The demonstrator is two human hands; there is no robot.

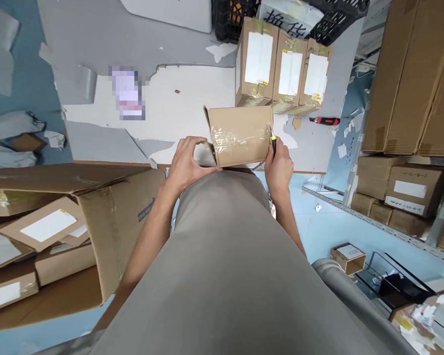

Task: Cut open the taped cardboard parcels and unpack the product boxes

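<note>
A small cardboard box (244, 125) with clear tape across its face lies at the near edge of the table, close to my body. My left hand (188, 160) grips its left end, thumb along the lower edge and fingers curled at the raised flap. In my right hand (280, 167) is a small yellow-and-black cutter (273, 140). Its thin tip rests at or just above the box's right end; contact cannot be made out. A red-and-black utility knife (324, 121) lies on the table to the right of that hand.
Three taped boxes with white labels (259, 58) stand behind the work, before black crates (336, 22). A blurred-out flat item (127, 93) lies left on the table (185, 88). A large open carton (114, 222) of parcels stands left; shelves with boxes (407, 190) are right.
</note>
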